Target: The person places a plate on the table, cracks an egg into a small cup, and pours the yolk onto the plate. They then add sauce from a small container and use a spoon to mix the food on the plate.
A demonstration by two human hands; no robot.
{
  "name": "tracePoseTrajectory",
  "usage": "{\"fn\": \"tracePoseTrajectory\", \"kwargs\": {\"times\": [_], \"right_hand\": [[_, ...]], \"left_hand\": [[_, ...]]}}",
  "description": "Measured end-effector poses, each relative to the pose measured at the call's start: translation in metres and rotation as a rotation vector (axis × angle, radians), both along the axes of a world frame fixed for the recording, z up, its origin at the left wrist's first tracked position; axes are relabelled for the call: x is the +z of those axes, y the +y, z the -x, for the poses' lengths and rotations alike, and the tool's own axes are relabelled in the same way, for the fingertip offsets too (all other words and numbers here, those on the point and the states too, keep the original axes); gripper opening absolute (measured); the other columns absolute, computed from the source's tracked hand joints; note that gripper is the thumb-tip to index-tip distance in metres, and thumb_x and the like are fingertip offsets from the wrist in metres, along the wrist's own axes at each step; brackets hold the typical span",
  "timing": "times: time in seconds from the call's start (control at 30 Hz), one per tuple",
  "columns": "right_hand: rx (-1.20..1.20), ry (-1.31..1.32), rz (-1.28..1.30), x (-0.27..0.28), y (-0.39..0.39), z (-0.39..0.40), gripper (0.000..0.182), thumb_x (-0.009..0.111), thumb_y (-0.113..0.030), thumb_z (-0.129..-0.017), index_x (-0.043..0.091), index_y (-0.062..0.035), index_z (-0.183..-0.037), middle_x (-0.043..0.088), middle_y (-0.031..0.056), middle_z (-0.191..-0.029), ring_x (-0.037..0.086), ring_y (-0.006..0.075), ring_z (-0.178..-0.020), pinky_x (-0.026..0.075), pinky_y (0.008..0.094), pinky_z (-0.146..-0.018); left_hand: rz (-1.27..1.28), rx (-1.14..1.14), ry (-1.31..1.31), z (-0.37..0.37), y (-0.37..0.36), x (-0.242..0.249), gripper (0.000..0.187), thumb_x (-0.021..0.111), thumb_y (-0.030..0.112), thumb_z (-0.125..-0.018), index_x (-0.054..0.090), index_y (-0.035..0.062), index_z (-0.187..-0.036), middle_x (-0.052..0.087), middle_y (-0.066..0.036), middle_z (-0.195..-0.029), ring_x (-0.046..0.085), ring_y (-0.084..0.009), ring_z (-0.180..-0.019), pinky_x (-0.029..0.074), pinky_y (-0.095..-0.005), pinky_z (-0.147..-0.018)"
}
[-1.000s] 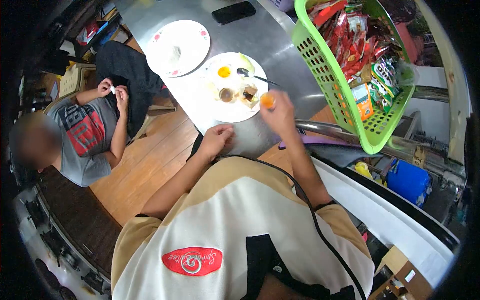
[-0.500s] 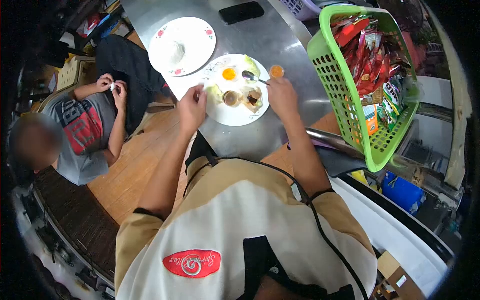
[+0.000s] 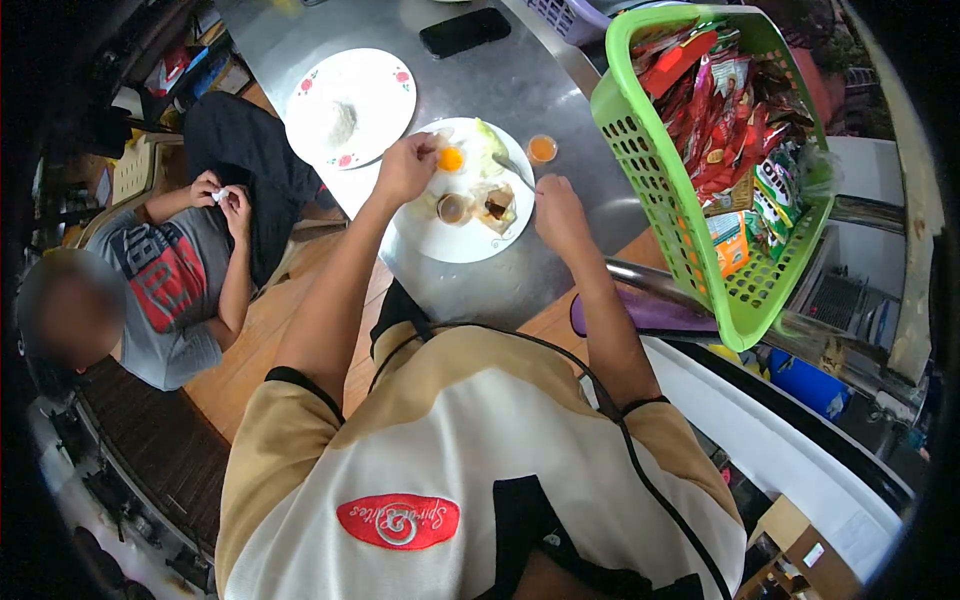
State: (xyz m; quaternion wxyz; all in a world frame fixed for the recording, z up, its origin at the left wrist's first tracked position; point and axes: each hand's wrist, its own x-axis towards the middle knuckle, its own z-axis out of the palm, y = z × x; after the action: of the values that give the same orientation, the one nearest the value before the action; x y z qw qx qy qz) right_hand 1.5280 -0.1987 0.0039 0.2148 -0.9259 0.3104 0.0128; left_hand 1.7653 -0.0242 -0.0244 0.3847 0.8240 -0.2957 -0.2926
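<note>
My right hand (image 3: 562,215) grips the handle of a metal spoon (image 3: 516,171) at the right rim of a white plate (image 3: 425,240). The spoon's bowl end rests by pale green leaves (image 3: 487,143). My left hand (image 3: 407,168) is over the plate's left side, fingers pinched at the edge of a fried egg (image 3: 451,159) with an orange yolk; what they hold is hidden. Nearer me on the plate are a small cup of brown sauce (image 3: 452,208) and a dark brown piece of food (image 3: 496,205) on something pale.
Left of it lies a flowered plate (image 3: 383,95) with a white mound (image 3: 336,122), apparently rice. A small cup of orange sauce (image 3: 542,150) and a black phone (image 3: 465,33) lie on the metal table. A green basket (image 3: 655,180) of packets stands right. A person (image 3: 170,270) sits left.
My left hand has moved from the plate's left rim up and in to the egg. The spoon has shifted slightly, its bowl now by the leaves. The view has shifted a little.
</note>
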Motion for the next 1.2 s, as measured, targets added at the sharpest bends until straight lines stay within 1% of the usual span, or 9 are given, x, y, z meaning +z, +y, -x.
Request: {"fn": "tracePoseTrajectory", "kwargs": {"times": [0.1, 0.17, 0.3, 0.4, 0.47, 0.6, 0.7, 0.87, 1.2], "right_hand": [[0.052, -0.146, -0.072, 0.011, 0.007, 0.024, 0.018, 0.053, -0.001, -0.095, 0.061, -0.0017, -0.112, 0.066, 0.0225, -0.102, 0.062, 0.0451, -0.101, 0.050, 0.0514, -0.086], [0.053, -0.118, -0.097, 0.036, 0.018, 0.041, 0.022, 0.053, 0.000, -0.094, 0.061, -0.0011, -0.115, 0.066, 0.0233, -0.103, 0.063, 0.0458, -0.101, 0.050, 0.0513, -0.086], [0.019, 0.098, -0.066, 0.041, 0.036, 0.064, 0.031, 0.052, 0.001, -0.092, 0.062, 0.0005, -0.121, 0.067, 0.0255, -0.106, 0.064, 0.0474, -0.102, 0.052, 0.0520, -0.087], [0.052, 0.099, -0.094, 0.032, 0.048, 0.070, 0.030, 0.051, -0.001, -0.093, 0.063, 0.0002, -0.120, 0.068, 0.0264, -0.107, 0.065, 0.0479, -0.101, 0.052, 0.0533, -0.088], [0.055, 0.076, -0.144, 0.024, 0.056, 0.075, 0.031, 0.051, -0.001, -0.093, 0.063, -0.0003, -0.121, 0.068, 0.0265, -0.107, 0.065, 0.0480, -0.100, 0.052, 0.0536, -0.088], [0.120, 0.080, -0.211, 0.038, 0.068, 0.078, 0.034, 0.052, -0.003, -0.092, 0.064, -0.0023, -0.124, 0.070, 0.0260, -0.108, 0.067, 0.0468, -0.099, 0.053, 0.0536, -0.087], [0.130, 0.140, -0.023, 0.062, 0.068, 0.068, 0.039, 0.054, -0.001, -0.089, 0.065, -0.0041, -0.127, 0.070, 0.0205, -0.106, 0.068, 0.0423, -0.096, 0.054, 0.0507, -0.084], [0.324, -0.094, 0.127, 0.052, 0.060, 0.053, 0.043, 0.056, -0.005, -0.089, 0.064, -0.0083, -0.132, 0.065, 0.0111, -0.097, 0.067, 0.0330, -0.089, 0.056, 0.0446, -0.076], [0.521, 0.029, 0.409, 0.038, 0.074, 0.039, 0.050, 0.062, -0.012, -0.086, 0.061, -0.0073, -0.136, 0.063, 0.0045, -0.089, 0.066, 0.0232, -0.080, 0.058, 0.0370, -0.061]], "left_hand": [[0.153, 0.067, -0.012, 0.003, 0.003, 0.006, 0.035, 0.071, 0.012, -0.090, 0.070, -0.0051, -0.121, 0.075, -0.022, -0.098, 0.075, -0.0297, -0.090, 0.058, -0.0387, -0.083], [0.208, 0.246, -0.315, 0.015, 0.016, 0.026, 0.029, 0.069, 0.013, -0.092, 0.071, -0.0043, -0.114, 0.074, -0.021, -0.086, 0.075, -0.0295, -0.081, 0.058, -0.0394, -0.078], [0.127, 0.215, -0.214, 0.084, 0.057, 0.057, 0.019, 0.066, 0.015, -0.096, 0.072, -0.0024, -0.095, 0.070, -0.016, -0.073, 0.070, -0.0236, -0.063, 0.054, -0.0356, -0.062], [0.011, 0.219, 0.567, 0.127, 0.070, 0.055, 0.017, 0.063, 0.007, -0.099, 0.069, -0.0064, -0.108, 0.070, -0.006, -0.079, 0.068, -0.0112, -0.069, 0.054, -0.0268, -0.062], [0.098, 0.227, 0.572, 0.142, 0.068, 0.029, 0.026, 0.062, 0.009, -0.101, 0.066, -0.0061, -0.122, 0.072, -0.010, -0.091, 0.069, -0.0151, -0.070, 0.058, -0.0283, -0.063], [0.199, 0.291, 0.560, 0.147, 0.057, 0.011, 0.031, 0.063, 0.008, -0.100, 0.065, -0.0063, -0.127, 0.072, -0.010, -0.088, 0.068, -0.0145, -0.069, 0.056, -0.0277, -0.062], [0.047, 0.243, 0.411, 0.145, 0.052, 0.016, 0.031, 0.069, 0.010, -0.092, 0.070, -0.0072, -0.117, 0.071, -0.011, -0.079, 0.071, -0.0169, -0.072, 0.055, -0.0323, -0.066], [-0.078, 0.180, 0.043, 0.149, 0.042, 0.019, 0.037, 0.075, 0.021, -0.083, 0.074, 0.0006, -0.114, 0.072, -0.021, -0.087, 0.071, -0.0399, -0.083, 0.056, -0.0459, -0.076], [-0.099, 0.276, -0.110, 0.154, 0.033, 0.014, 0.024, 0.075, 0.019, -0.081, 0.072, 0.0001, -0.095, 0.070, -0.023, -0.088, 0.068, -0.0417, -0.083, 0.053, -0.0496, -0.076]]}}
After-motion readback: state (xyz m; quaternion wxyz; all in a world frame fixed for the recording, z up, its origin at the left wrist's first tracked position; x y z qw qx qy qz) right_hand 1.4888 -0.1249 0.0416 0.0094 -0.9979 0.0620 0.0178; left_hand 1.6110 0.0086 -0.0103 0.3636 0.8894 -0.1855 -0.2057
